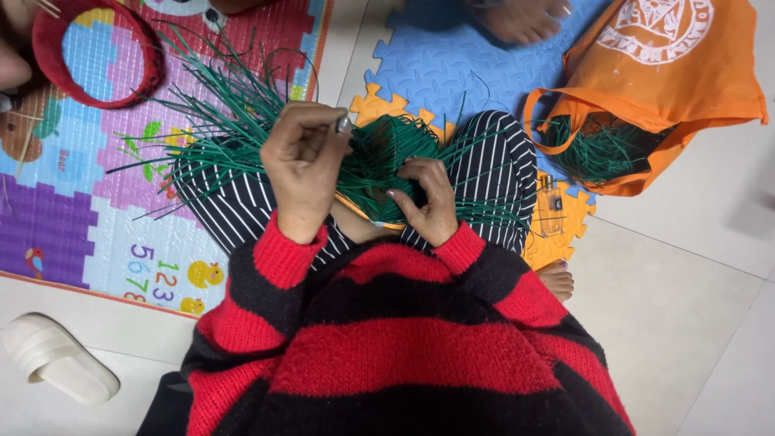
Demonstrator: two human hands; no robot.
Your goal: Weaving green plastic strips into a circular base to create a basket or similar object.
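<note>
Two hands work on a bunch of green strips in a lap

From the head camera: the left hand (303,165) is curled tight around a small silver tool (345,123); the right hand (426,202) presses down on the green strips (379,157), fingers bent over them; the strips lie on striped trousers (492,161); an orange bag (646,81) with more green strips sits near, on the right; a white sandal (56,359) lies on the floor.

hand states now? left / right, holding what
Left hand: closed, pinching a small silvery tool above the green strips.
Right hand: fingers curled, pressing on the woven green strips on the lap.
</note>
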